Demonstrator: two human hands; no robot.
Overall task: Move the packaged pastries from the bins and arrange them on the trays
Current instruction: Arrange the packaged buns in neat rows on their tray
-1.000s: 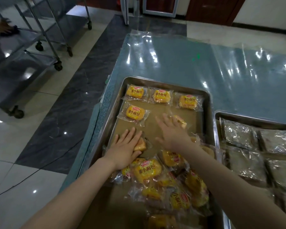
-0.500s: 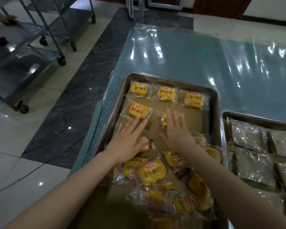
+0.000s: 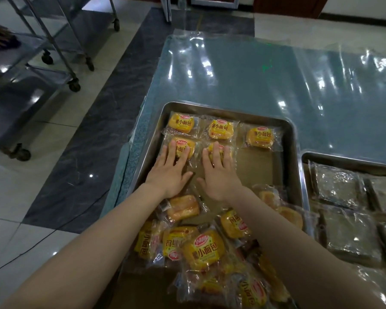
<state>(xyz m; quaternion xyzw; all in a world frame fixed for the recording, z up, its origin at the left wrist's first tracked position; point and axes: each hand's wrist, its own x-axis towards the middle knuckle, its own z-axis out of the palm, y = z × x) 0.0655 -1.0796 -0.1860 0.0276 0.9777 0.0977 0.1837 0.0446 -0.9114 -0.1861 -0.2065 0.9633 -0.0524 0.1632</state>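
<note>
left hand [image 3: 168, 175] flat, fingers spread, now forward on second-row left pastry [image 3: 183, 148] | right hand [image 3: 218, 175] flat, spread, pressing second-row middle pastry [image 3: 220, 150], slid farther up tray [image 3: 261, 170]

Red characters reading 小面包 stood on the yellow pastry wrappers [image 3: 260, 137], plainest on the large wrapper [image 3: 204, 249] in the near heap. The red oval logo [image 3: 201, 240] above the characters was too small to read.
</note>
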